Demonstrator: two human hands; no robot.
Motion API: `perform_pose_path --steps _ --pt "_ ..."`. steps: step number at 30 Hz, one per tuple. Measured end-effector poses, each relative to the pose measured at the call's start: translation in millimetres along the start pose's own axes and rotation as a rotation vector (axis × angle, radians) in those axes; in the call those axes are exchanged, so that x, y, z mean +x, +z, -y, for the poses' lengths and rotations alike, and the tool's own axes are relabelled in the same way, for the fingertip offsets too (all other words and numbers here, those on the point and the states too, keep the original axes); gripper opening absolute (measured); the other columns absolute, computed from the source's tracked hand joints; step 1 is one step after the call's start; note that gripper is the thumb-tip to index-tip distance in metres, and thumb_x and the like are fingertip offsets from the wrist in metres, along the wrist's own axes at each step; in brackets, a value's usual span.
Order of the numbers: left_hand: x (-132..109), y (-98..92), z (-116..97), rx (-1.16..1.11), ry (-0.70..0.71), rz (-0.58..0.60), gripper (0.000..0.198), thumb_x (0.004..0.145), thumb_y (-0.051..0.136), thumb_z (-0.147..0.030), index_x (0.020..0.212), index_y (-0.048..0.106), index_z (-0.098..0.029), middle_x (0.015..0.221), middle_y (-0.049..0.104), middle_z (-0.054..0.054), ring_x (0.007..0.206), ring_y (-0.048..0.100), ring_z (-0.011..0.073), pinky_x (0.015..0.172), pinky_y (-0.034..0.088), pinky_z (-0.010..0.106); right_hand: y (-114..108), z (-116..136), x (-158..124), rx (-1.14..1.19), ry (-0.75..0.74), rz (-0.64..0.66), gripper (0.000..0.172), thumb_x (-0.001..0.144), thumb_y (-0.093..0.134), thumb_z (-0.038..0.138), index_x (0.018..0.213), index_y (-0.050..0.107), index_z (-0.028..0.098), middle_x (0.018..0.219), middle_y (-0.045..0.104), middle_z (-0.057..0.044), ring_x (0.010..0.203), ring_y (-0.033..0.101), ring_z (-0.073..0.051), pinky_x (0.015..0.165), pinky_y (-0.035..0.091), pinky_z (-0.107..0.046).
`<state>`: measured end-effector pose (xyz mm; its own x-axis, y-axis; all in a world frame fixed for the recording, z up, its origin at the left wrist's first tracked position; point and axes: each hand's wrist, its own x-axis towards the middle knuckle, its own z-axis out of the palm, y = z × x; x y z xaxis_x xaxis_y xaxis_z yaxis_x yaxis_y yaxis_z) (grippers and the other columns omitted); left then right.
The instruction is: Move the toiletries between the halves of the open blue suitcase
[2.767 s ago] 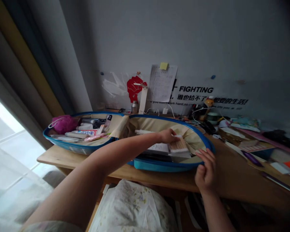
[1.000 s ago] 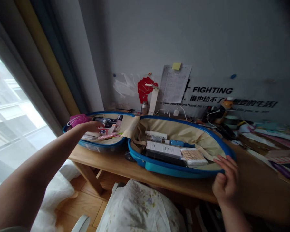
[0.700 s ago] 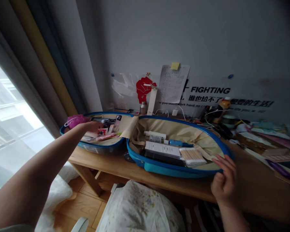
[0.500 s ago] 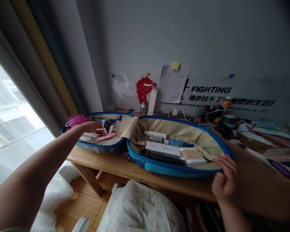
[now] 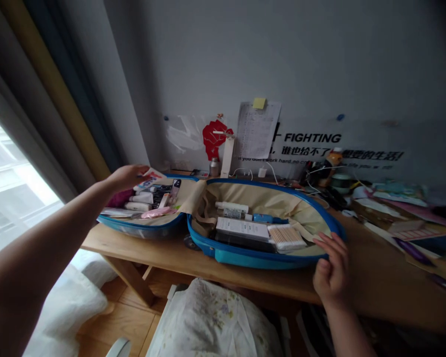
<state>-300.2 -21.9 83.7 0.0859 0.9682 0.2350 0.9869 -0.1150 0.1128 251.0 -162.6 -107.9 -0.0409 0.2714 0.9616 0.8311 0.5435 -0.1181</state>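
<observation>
A blue suitcase (image 5: 271, 265) lies spread in two halves on a wooden desk. Above its left half, my left hand (image 5: 128, 177) pinches a small white packet (image 5: 149, 179) with red and blue print. Beneath that hand are white tubes (image 5: 138, 206), a pink item (image 5: 158, 212) and dark slender things that I cannot make out. My right hand (image 5: 332, 270) rests at the right half's near rim, fingers stretched over the edge and holding nothing. Inside that half lie a pack of cotton swabs (image 5: 286, 237), a white box (image 5: 241, 228), a blue bottle (image 5: 266, 218) and a white tube (image 5: 232, 207).
Papers and a purple item (image 5: 412, 251) lie on the desk's right side. Cables, a silver-topped jar (image 5: 214, 167) and a tall white device (image 5: 227, 156) stand along the wall. A chair with a floral cloth (image 5: 215, 322) is in front.
My left hand has risen out of the left half with the white packet in its fingers. My right hand stays at the rim. The whole view has shifted slightly.
</observation>
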Motion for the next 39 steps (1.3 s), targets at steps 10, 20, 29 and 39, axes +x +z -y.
perform_pose_path --steps 10,20,29,39 --pt "44 -26.8 -193 -0.08 0.489 -0.117 0.026 0.094 0.051 -0.035 0.112 0.058 -0.017 0.1 0.066 0.004 0.089 0.062 0.0176 0.075 0.04 0.025 -2 2 1 0.024 0.019 -0.001 0.038 0.102 0.038 0.039 0.12 0.063 0.018 0.119 0.066 -0.016 0.131 0.055 -0.032 0.104 0.046 -0.058" --pt "47 67.7 -345 -0.09 0.812 0.16 0.04 0.099 0.049 -0.031 0.138 0.053 -0.02 0.132 0.063 0.01 0.114 0.063 0.0227 0.094 0.045 0.026 -3 4 0 0.028 0.03 0.021 0.037 0.102 0.037 0.037 0.124 0.061 0.019 0.123 0.065 -0.016 0.132 0.054 -0.031 0.105 0.046 -0.058" --pt "63 121.3 -377 -0.036 0.782 0.3 0.039 0.096 0.057 -0.024 0.135 0.058 -0.019 0.131 0.066 0.011 0.115 0.064 0.0236 0.095 0.048 0.029 -3 6 -2 0.028 0.071 0.017 0.04 0.102 0.036 0.042 0.119 0.063 0.019 0.121 0.065 -0.015 0.13 0.055 -0.031 0.105 0.046 -0.059" --pt "58 146.6 -391 -0.032 0.743 0.419 0.037 0.097 0.062 -0.036 0.128 0.06 -0.017 0.127 0.063 0.01 0.11 0.064 0.0233 0.094 0.056 0.046 -5 5 -2 0.012 0.036 0.034 0.039 0.103 0.035 0.038 0.124 0.061 0.018 0.123 0.065 -0.016 0.132 0.053 -0.032 0.105 0.046 -0.059"
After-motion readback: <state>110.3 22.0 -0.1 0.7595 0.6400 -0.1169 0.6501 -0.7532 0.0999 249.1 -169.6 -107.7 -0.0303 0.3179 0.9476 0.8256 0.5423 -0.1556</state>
